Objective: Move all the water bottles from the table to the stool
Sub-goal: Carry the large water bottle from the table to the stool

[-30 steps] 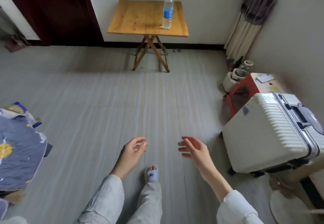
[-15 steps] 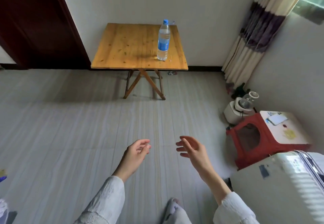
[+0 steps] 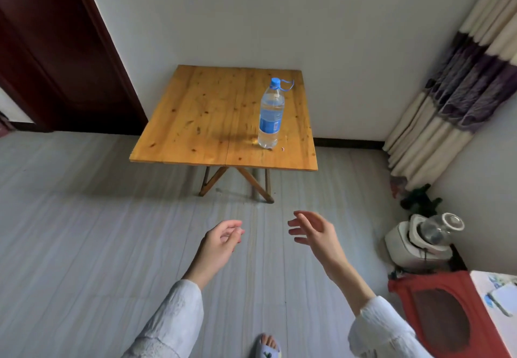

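- Head view, far part: water bottle (image 3: 270, 114) with a blue cap and blue label stands upright on the folding wooden table (image 3: 212, 122), toward its right front corner; a loose blue loop lies on the tabletop just behind the cap.
- Table stands against the white wall, with a dark red door (image 3: 53, 58) to its left and a striped curtain (image 3: 458, 91) to its right.
- Head view, near part: left hand (image 3: 221, 241) is held out over the grey floor (image 3: 84, 231), empty, with its fingers loosely curled inward.
- Right hand (image 3: 316, 233) is also empty, its fingers spread and relaxed; both hands are well short of the table.
- White sleeves cover both forearms, and one slippered foot (image 3: 268, 346) shows at the bottom edge.
- Red stool (image 3: 436, 318) sits at the lower right, with a white appliance (image 3: 416, 243) on the floor just behind it.
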